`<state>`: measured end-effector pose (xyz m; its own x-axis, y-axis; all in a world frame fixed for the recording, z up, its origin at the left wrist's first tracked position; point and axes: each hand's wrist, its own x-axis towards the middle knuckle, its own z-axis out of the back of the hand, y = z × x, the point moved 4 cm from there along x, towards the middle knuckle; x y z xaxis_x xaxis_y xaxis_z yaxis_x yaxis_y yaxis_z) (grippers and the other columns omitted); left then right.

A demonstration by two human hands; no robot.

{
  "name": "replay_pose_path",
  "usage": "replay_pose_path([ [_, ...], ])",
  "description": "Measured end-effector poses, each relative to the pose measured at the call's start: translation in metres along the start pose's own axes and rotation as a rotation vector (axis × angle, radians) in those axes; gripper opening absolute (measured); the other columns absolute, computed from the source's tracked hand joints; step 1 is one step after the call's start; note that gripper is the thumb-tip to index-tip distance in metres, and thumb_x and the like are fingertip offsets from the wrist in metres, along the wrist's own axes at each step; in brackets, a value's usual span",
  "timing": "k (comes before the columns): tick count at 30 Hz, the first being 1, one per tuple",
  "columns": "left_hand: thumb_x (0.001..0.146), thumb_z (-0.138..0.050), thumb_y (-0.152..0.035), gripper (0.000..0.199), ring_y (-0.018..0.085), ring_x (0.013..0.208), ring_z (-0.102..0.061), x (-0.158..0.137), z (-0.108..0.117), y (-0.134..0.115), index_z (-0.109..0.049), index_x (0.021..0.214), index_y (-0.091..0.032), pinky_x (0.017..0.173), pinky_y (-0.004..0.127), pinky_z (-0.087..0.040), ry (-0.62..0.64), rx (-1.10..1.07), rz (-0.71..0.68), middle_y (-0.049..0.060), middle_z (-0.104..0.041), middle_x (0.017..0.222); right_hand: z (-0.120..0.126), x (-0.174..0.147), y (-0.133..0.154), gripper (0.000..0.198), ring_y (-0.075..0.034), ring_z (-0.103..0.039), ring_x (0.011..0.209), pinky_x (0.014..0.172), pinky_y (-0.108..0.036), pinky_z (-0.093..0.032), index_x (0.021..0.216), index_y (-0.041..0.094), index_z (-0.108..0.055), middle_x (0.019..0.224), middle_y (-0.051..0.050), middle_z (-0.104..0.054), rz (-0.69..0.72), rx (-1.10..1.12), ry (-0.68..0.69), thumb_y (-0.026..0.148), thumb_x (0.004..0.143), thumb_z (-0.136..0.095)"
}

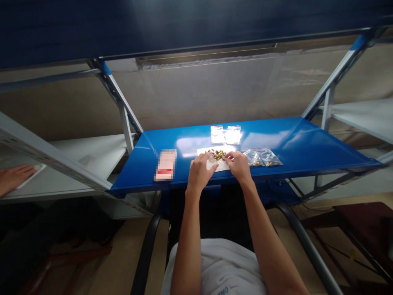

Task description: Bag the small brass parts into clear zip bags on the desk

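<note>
Around one pile [219, 155], two hands [200, 169] [240, 165], two bags [255, 157] [271, 157] right

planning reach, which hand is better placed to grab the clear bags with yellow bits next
Probably the right hand: it is right beside those clear bags, while the left hand is farther off, across the pile of small pieces.

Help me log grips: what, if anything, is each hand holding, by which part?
Cannot tell: left hand and right hand are at the small pieces, any grip too blurred.
</note>
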<state>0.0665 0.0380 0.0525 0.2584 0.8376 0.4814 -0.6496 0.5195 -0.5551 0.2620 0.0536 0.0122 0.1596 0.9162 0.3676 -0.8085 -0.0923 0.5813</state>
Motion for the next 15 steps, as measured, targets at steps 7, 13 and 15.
replay_pose_path([
  [7,0.089,-0.082,-0.025,0.048,0.029,0.125,-0.069,-0.001,-0.001,0.000,-0.067,0.135,-0.022,0.109,0.046,-0.056,-0.004,0.008,-0.009,0.012,-0.073,0.134,-0.002,-0.001,0.002,0.015,-0.025,-0.066,0.085,0.085,-0.035,-0.048,0.094,0.021,-0.078,0.094,-0.011,-0.070,-0.028,-0.057,-0.002,0.019,0.093,-0.062],
  [13,0.088,-0.083,-0.025,0.050,0.030,0.127,-0.069,0.000,-0.003,-0.001,-0.067,0.135,-0.020,0.110,0.047,-0.055,0.013,-0.012,-0.017,0.013,-0.073,0.135,0.011,-0.001,0.009,0.015,-0.026,-0.068,0.085,0.084,-0.037,-0.049,0.090,0.019,-0.074,0.091,-0.011,-0.075,-0.036,0.075,-0.042,0.019,0.092,-0.059],
  [15,0.087,-0.084,-0.025,0.051,0.030,0.127,-0.069,0.000,-0.003,-0.001,-0.067,0.135,-0.020,0.110,0.048,-0.055,0.020,-0.015,-0.016,0.013,-0.073,0.136,0.020,-0.001,0.015,0.013,-0.025,-0.068,0.080,0.081,-0.037,-0.050,0.089,0.020,-0.073,0.087,-0.009,-0.076,-0.038,0.169,-0.047,0.023,0.091,-0.061],
])
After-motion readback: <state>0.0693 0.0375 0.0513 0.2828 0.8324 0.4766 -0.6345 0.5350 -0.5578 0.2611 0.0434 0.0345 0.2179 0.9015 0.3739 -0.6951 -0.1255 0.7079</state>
